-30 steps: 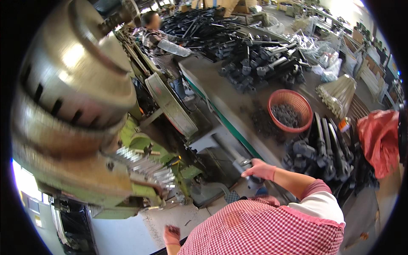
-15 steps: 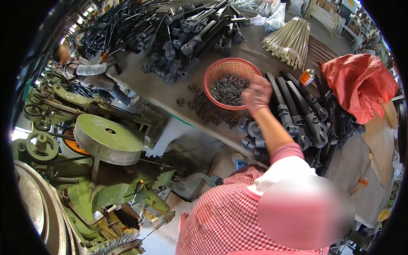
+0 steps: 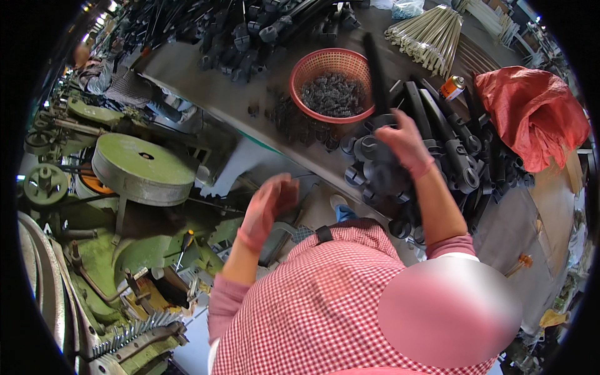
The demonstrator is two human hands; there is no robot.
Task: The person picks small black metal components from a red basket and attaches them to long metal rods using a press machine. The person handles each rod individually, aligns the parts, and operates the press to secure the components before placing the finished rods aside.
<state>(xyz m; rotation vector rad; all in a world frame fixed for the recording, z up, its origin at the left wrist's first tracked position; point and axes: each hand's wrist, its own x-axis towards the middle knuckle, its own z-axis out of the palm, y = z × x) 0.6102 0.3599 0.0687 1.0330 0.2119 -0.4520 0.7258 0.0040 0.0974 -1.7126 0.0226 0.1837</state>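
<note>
My right hand [image 3: 409, 145], in what looks like a thin pinkish glove, is closed around a black tube [image 3: 375, 72] near its clamp-like lower end. The tube stands out slightly blurred beside a red plastic basket [image 3: 297, 100]. Inside the basket lies a heap of small dark metal springs [image 3: 333, 94]. More black tubes with round clamp ends [image 3: 459, 159] are piled beside and beyond my right hand. My left hand [image 3: 272, 203] hangs in the air short of the table edge, over the gap by the machine. Motion smears its fingers, so their grip is unclear.
A green machine with a round drum [image 3: 147, 165] stands at the left. On the table [image 3: 206, 81] are loose dark clips [image 3: 319, 131], a bundle of pale rods [image 3: 431, 37], an orange spray can [image 3: 452, 87] and a red sack [image 3: 531, 119]. Another person [image 3: 134, 87] works at the far left.
My right hand has left the basket's rim and now holds a black tube, nearer to me. My left hand has come into view at the middle. The whole view has shifted.
</note>
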